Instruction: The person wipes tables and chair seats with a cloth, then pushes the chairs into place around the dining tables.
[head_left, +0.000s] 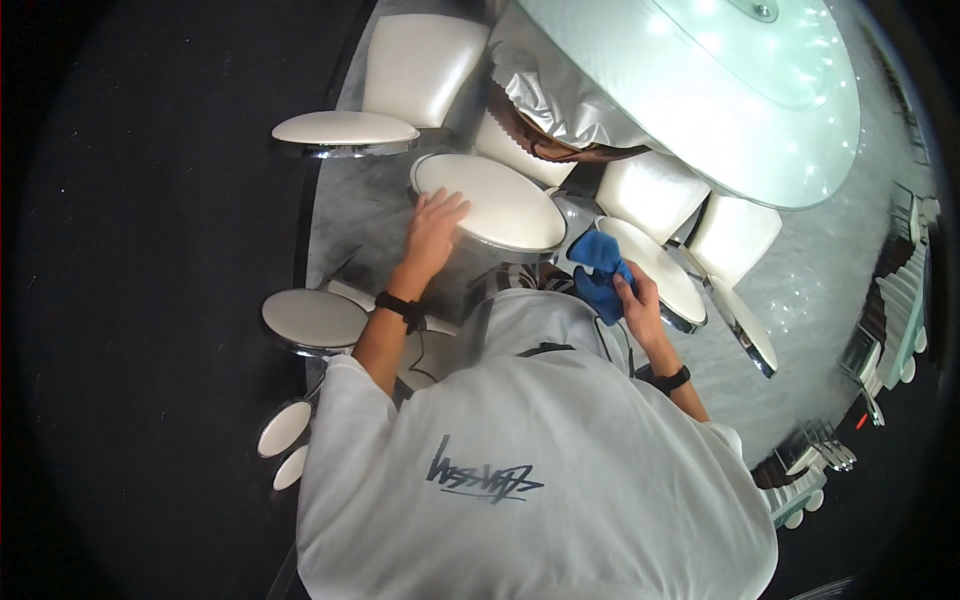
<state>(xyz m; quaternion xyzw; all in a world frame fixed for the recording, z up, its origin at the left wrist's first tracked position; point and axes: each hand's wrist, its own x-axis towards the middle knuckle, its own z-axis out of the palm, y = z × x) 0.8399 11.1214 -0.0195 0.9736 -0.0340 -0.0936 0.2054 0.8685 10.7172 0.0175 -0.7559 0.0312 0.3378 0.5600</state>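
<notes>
My left hand [436,232] lies with its fingers stretched out on the left end of a white oval chair back [500,205] with a shiny metal rim. My right hand [640,298] is closed on a crumpled blue cloth [597,268], held beside the right end of that chair back. Close to the cloth, on the right, stands another chair with a white oval back [660,272]. Dark bands circle both my wrists.
A round table [690,110] with a glass turntable and a shiny pale cloth stands ahead on the right. More white chairs [345,128] surround it, and one chair [315,318] is left of my forearm. Grey patterned floor [745,400] meets dark floor on the left. Other furniture lines the far right.
</notes>
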